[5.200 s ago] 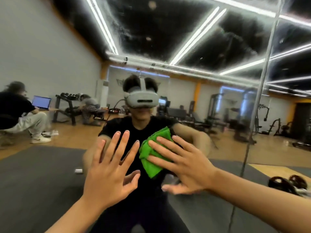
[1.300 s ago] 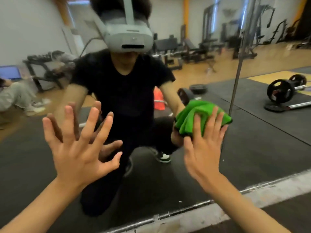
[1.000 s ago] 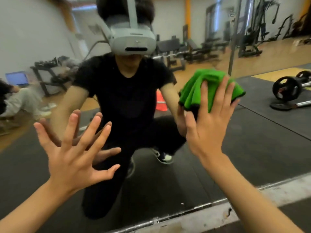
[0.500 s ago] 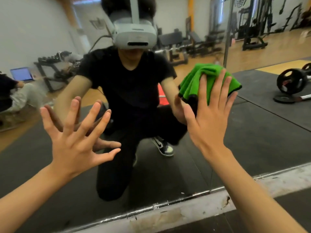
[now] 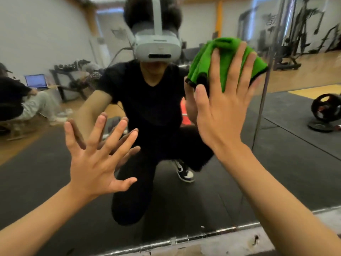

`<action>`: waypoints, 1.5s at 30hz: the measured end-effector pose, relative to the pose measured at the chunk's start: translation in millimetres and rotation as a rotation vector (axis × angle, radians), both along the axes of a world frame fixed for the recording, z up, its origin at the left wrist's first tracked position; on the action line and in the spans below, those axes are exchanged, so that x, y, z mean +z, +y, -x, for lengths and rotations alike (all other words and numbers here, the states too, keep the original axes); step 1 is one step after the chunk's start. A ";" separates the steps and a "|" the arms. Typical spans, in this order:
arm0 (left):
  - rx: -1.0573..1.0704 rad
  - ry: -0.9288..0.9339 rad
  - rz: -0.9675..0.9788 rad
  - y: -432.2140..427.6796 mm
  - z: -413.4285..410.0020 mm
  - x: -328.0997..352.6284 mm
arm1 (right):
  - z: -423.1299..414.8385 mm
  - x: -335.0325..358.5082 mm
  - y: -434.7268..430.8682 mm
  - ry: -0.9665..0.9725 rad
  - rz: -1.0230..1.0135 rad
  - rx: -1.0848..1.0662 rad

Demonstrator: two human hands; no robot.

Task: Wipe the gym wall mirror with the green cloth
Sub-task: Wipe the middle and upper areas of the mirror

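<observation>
- Against the mirror (image 5: 184, 209), high on the right, the right hand (image 5: 221, 115) presses the cloth (image 5: 228, 58) flat to the glass. Its fingers are straight and slightly apart over the bunched green fabric.
- The cloth sits just left of the vertical seam (image 5: 262, 111) between two mirror panels, and its right edge reaches that seam.
- The left hand (image 5: 92, 163) is lower and to the left and holds nothing. Its fingers are splayed wide and the fingertips meet their reflection; I cannot tell whether the palm touches the glass.
- The mirror's metal bottom edge (image 5: 184, 241) runs across low in view.
- Reflected in the glass are the person crouching in a black shirt and white headset (image 5: 157, 45), a weight plate (image 5: 325, 108) on dark mats at right, and a laptop (image 5: 36, 81) beside a seated person (image 5: 14, 97) at far left.
</observation>
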State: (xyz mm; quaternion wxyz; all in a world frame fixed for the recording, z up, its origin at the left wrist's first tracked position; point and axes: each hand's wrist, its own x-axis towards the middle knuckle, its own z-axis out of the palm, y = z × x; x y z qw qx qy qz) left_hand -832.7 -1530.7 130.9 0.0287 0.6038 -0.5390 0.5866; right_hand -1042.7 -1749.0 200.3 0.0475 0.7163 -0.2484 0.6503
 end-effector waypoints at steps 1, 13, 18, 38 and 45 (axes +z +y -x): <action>-0.006 0.002 0.001 0.0 0.1 0.9 | -7.3 7.4 3.2 -0.013 0.007 -0.016; -0.008 -0.009 0.038 -0.4 -0.6 -0.7 | -4.9 -105.4 33.5 0.300 -0.017 -0.022; -0.027 0.004 0.025 1.8 -2.4 -1.9 | -44.7 -6.4 47.9 0.022 0.024 -0.014; -0.099 -0.081 -0.063 7.2 -6.2 2.5 | -43.1 -140.9 85.2 0.186 -0.200 0.149; -0.099 -0.091 -0.012 5.2 -5.6 -3.1 | -49.9 -260.4 104.3 0.455 -0.130 0.142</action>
